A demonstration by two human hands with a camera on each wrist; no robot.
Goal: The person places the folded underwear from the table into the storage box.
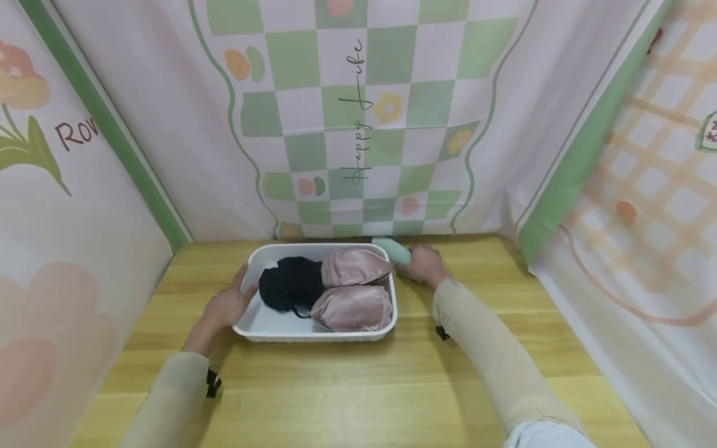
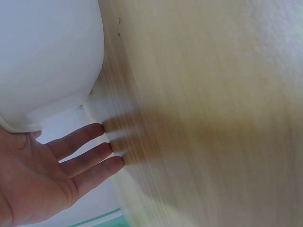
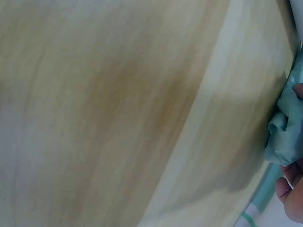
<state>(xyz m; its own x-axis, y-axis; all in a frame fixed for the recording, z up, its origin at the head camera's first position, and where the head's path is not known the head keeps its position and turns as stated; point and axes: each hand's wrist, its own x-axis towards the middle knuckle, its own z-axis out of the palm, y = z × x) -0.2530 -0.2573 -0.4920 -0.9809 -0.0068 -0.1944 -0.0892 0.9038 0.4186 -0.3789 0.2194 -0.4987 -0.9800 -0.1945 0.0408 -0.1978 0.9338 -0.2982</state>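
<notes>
A white tray [image 1: 313, 336] sits on the table, holding a black cloth item [image 1: 291, 283] with a thin cord and two puffy pink satin bundles [image 1: 353, 308]. My left hand [image 1: 226, 305] holds the tray's left rim, thumb over the edge. In the left wrist view, three fingers [image 2: 87, 177] of that hand stretch out below the tray's outer wall. Behind the tray's far right corner, my right hand [image 1: 424, 264] grips a mint-green cloth bundle [image 1: 392, 250]. The right wrist view shows this crumpled, shiny cloth [image 3: 286, 127] at its right edge, with the hand partly cut off.
The wood-grain table [image 1: 336, 398] runs back to a hanging curtain [image 1: 386, 124] with green and white checks. More printed curtains flank it, one on the left [image 1: 73, 249] and one on the right [image 1: 644, 218].
</notes>
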